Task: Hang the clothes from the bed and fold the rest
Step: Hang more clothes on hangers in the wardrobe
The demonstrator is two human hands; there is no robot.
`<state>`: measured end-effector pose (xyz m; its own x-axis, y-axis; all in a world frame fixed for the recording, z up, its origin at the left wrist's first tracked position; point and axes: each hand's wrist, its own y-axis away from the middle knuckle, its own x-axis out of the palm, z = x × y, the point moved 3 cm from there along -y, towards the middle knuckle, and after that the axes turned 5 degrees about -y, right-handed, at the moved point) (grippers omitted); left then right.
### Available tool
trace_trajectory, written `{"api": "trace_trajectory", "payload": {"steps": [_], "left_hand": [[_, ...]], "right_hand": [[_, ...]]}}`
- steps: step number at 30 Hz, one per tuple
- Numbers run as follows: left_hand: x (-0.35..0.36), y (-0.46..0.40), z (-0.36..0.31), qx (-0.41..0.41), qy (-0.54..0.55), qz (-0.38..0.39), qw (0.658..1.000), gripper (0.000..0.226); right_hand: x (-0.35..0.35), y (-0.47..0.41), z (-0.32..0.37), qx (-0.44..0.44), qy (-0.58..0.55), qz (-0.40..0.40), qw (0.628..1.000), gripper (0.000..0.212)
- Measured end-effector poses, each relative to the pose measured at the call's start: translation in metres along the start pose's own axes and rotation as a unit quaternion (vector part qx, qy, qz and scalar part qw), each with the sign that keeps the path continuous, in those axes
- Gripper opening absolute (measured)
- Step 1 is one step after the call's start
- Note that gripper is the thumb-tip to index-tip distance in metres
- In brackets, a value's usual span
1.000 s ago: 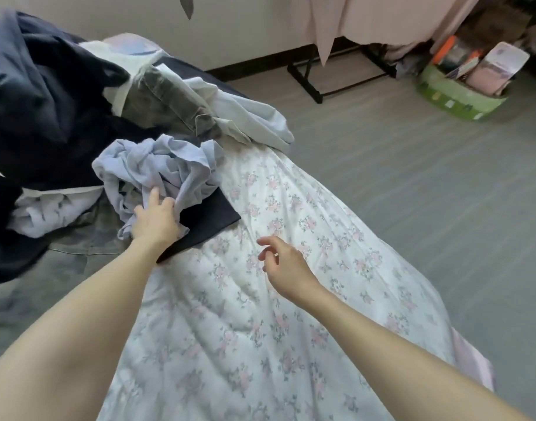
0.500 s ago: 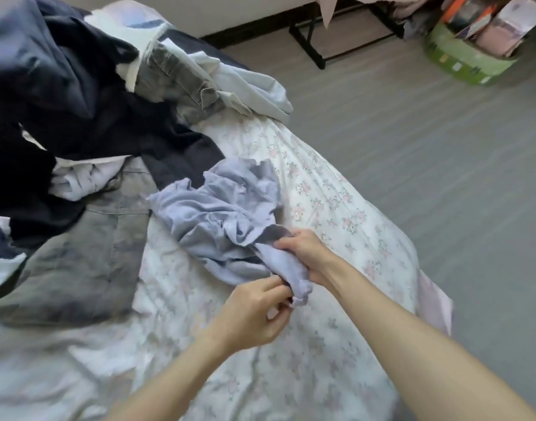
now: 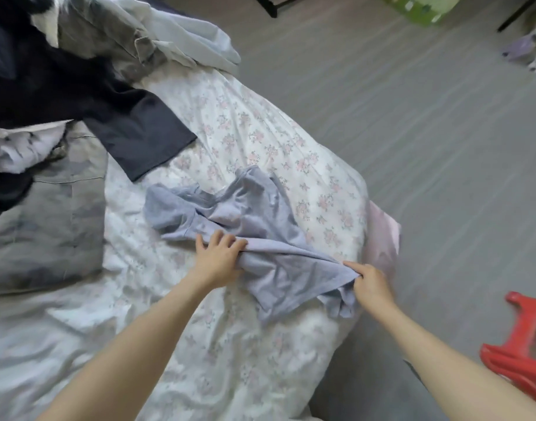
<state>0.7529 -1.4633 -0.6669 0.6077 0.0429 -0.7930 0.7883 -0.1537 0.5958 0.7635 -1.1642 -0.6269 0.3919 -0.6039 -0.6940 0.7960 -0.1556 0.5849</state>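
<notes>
A light lavender-blue T-shirt lies crumpled and partly stretched on the floral bedcover. My left hand grips a bunched fold of it near its middle. My right hand pinches the shirt's lower edge near the bed's right edge, pulling the fabric taut between the two hands. A heap of other clothes fills the far left: a dark navy garment, a grey garment and a pale blue shirt.
A grey pillow lies at the left. A red plastic stool stands on the grey floor at the lower right. A green box and a black rack leg sit at the far edge.
Both hands drew the lavender shirt out of the pile toward the near bed edge, then moved apart along it, stretching it. The view tilted further down.
</notes>
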Motion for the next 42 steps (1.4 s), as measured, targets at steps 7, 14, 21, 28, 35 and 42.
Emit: {"api": "trace_trajectory", "payload": {"steps": [7,14,21,28,35,42], "left_hand": [[-0.003,0.019,0.000,0.115,0.086,0.020,0.989,0.021],[-0.033,-0.006,0.041,-0.102,0.136,-0.192,0.966,0.042],[-0.034,-0.054,0.092,-0.181,0.094,-0.012,0.979,0.073],[-0.039,-0.022,0.089,-0.095,0.111,-0.166,0.975,0.025],[-0.063,0.062,0.029,-0.011,0.125,-0.336,0.934,0.019],[-0.084,0.118,-0.112,0.193,0.185,-0.161,0.950,0.017]], "right_hand": [[-0.003,0.016,-0.011,0.002,0.325,0.261,0.909,0.026],[0.017,-0.016,0.071,-0.112,0.209,0.062,0.969,0.039],[0.070,-0.069,0.191,-0.308,0.183,0.046,0.932,0.061],[0.091,-0.092,0.235,-0.372,0.542,0.103,0.746,0.045],[0.011,-0.028,0.148,-0.381,0.447,-0.093,0.804,0.015],[-0.087,0.045,0.026,-0.119,-0.235,-0.180,0.948,0.016]]}}
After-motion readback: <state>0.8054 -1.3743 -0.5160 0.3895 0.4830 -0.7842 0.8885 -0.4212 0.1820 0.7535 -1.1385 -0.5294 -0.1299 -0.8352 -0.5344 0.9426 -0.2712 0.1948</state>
